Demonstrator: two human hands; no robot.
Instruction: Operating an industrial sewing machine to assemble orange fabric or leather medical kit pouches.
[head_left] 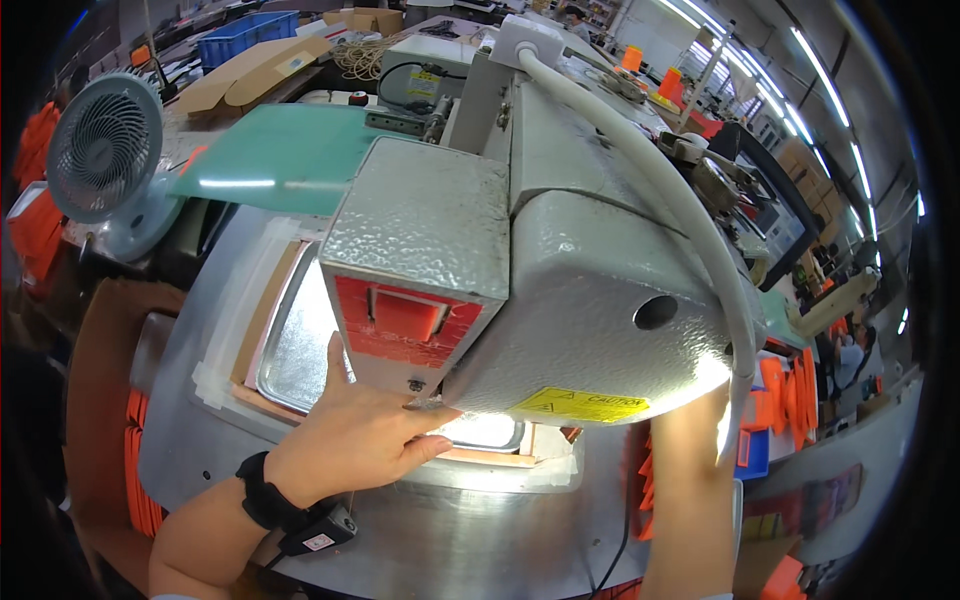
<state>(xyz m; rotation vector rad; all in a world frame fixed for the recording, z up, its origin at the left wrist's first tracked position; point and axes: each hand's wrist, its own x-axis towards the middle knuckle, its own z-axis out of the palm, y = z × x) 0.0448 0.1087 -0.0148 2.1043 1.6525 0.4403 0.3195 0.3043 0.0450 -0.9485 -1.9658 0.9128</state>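
My left hand [365, 430] reaches under the front of a grey machine head [590, 290], its fingers spread and some tips hidden below the housing. It is over a silver plate with rounded corners [295, 345], set in a wooden frame [265, 305] edged with pale tape. I see nothing held in it. A black band circles the left wrist. My right forearm [690, 490] rises at the right of the machine; the hand itself is hidden behind the housing. A grey box with a red front switch [405, 315] juts out above my left hand.
A round metal table [450, 550] carries the frame, with a small black device [318, 530] by my left wrist. Orange pieces fill a cardboard box [110, 370] at left and stand in stacks [790, 395] at right. A fan [105, 150] and a green sheet [275, 155] are farther back.
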